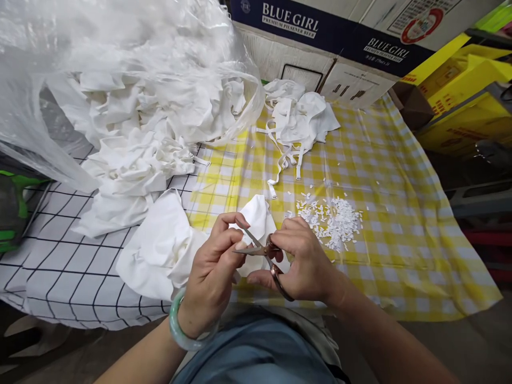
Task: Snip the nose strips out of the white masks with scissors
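My right hand has its fingers through the handles of a small pair of scissors. The scissor blades are spread and point left, close to the fingertips of my left hand. That hand is closed in a pinch on a white cloth garment, which spreads out to the left of the wrist. More white cloth shows behind the blades, between my hands. The exact bit of cloth between the left fingertips is hidden. A green bangle circles my left wrist.
Small white clippings lie heaped on the yellow checked tablecloth. White garments with thin straps lie farther back. A large plastic bag spills white garments at left. Beer cartons stand behind; yellow bags are at right.
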Motion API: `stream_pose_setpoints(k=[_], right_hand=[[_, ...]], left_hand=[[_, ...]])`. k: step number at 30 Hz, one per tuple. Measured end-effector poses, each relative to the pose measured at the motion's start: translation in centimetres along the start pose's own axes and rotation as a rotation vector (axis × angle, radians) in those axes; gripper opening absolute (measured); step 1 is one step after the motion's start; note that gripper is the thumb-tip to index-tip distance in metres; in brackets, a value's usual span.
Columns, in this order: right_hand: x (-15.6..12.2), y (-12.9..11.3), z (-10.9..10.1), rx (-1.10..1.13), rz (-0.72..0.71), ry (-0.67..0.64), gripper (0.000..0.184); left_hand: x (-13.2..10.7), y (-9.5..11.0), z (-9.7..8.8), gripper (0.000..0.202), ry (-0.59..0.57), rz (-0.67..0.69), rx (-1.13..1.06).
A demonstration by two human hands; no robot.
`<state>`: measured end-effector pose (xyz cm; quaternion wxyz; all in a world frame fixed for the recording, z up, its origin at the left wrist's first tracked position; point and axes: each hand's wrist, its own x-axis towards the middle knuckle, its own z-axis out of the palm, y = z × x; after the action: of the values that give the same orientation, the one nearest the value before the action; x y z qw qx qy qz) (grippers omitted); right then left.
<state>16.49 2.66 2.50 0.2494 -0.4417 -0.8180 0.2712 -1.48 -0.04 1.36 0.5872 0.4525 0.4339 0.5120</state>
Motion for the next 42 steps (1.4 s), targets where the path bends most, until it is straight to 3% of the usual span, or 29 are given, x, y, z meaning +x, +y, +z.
stream_pose_setpoints(k=[21,32,36,39,41,42], right_hand=[[-0.9,0.6,0.2,-0.038,0.079,0.019,0.053],[-7.2,3.7,0.0,-0.189,0.289,0.257,0.058],[-8.4,4.9,-0.5,-0.133,0.443,0.264,0.06],[-8.4,5.2,-1.7,0.027,0.563,0.226,0.049],[-8.1,4.9,-2.1,0.096,0.56,0.203,0.047],[-7.9,4.5,-1.9,0.129,0.529,0.178,0.056]], left_hand=[[0.2,-0.4,0.9,0.022,-0.011,-0.006,0.068],[2.4,-2.2,5.8,0.027,-0.265,-0.052,0.194],[3.0,-2.8,7.1,0.028,-0.299,-0.044,0.247],[3.4,-2.1,6.1,0.029,-0.328,-0.013,0.337],[3.5,-1.3,3.9,0.028,-0.306,0.067,0.48],[3.4,-0.9,2.5,0.025,-0.265,0.123,0.586]])
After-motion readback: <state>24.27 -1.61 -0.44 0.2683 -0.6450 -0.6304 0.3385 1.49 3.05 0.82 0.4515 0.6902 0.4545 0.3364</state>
